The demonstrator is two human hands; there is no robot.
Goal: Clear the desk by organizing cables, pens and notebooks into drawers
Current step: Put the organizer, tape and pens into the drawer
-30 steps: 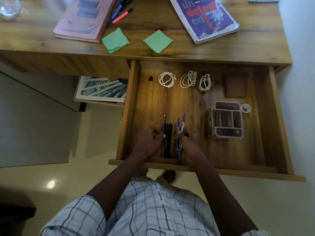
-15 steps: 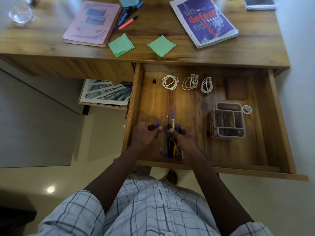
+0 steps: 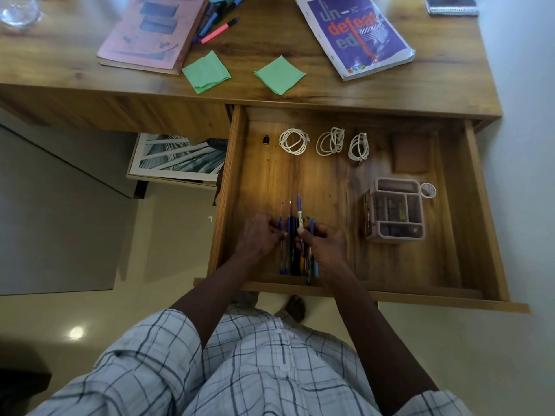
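A row of pens [image 3: 292,256] lies near the left of the open drawer [image 3: 231,187], close to its front wall, long axes running near to far, tips pointing far. The left hand [image 3: 258,235] and right hand [image 3: 326,246], knuckles up and fingers curled, flank the row. The left pinches the pens, and the right pinches a blue-and-white pen [image 3: 299,210] that juts farthest. Fingers hide the middles of the barrels.

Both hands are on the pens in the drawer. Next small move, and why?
Probably draw the white-barrelled pen, pinched by the right hand, back level with the pen row: its tip juts past the others, while the left hand pinches a blue pen.
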